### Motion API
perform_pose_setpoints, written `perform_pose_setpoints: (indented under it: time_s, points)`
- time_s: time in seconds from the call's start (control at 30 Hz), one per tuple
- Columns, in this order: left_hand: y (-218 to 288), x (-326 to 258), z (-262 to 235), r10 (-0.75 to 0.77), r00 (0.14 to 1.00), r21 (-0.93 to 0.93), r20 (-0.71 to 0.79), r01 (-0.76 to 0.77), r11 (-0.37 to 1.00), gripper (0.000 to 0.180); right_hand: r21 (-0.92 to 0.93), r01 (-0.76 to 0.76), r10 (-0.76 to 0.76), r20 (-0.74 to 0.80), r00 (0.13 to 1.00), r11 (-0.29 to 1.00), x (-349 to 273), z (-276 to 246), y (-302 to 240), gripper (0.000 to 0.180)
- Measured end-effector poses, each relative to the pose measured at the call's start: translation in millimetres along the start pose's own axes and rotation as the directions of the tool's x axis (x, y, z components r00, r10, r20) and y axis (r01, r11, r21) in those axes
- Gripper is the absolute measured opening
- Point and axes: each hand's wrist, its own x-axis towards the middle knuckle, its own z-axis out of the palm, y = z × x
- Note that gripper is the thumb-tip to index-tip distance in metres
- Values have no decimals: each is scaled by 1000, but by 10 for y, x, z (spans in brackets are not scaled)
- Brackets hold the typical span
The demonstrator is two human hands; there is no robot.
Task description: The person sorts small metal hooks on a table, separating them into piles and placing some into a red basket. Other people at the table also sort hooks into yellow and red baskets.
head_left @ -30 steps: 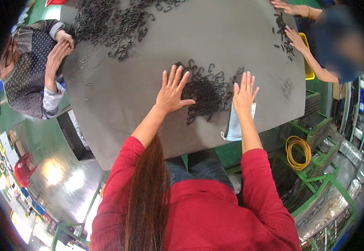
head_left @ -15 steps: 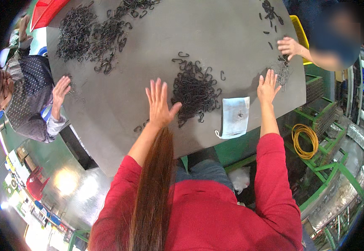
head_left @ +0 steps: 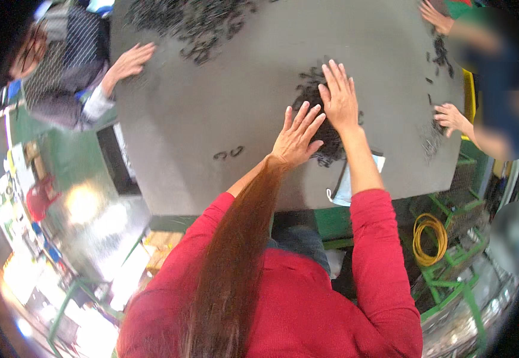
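Closest to me, at the counter's (head_left: 212, 137) near edge, a pale face mask (head_left: 344, 185) lies half over the rim, just beside my right forearm. A little further in, my left hand (head_left: 295, 138) rests flat on the grey surface with its fingers (head_left: 307, 116) spread wide and gripping nothing, the palm at the near left edge of a pile of small black curved parts (head_left: 325, 134). My right hand (head_left: 338, 98) lies just beyond it, flat on top of the same pile, fingers stretched out close together and holding nothing; the two hands nearly touch. That pile sits right of the counter's middle, nearer the near edge than the far one. Two loose black parts (head_left: 228, 154) lie apart toward the near left. Along the right edge another person's hand (head_left: 449, 117) rests by a thin scatter of black parts (head_left: 437, 59). At the left edge a second person's hand (head_left: 127, 62) presses the surface, and a larger heap of black parts (head_left: 194, 24) covers the far edge.
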Motion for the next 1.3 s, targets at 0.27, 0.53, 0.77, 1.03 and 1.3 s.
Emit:
perform_pose_setpoints:
  time_s: [0.27, 0.53, 0.77, 1.03, 1.3]
  points:
    - [-633, -1508, -540, -657, 606, 87, -450, 761, 643, 65, -16, 236, -223, 271, 936, 972, -135, -18, -328, 48]
    - [-305, -249, -373, -573, 810, -51, -124, 572, 819, 73, 72, 319, -326, 152, 933, 945, 1019, 298, -430, 44]
    - [-548, -19, -347, -468, 832, -123, -300, 452, 883, 64, -190, 131, -139, -29, 990, 973, 2537, 852, -77, 48]
    - [-934, -202, -345, -572, 671, -78, -472, 615, 785, 59, 22, 503, -504, 40, 863, 864, 2739, 1495, -1122, 54]
    - [-915, -255, -403, -547, 534, -224, -645, 553, 803, 50, 226, 737, -770, 234, 594, 637, 1225, 1400, -1626, 49]
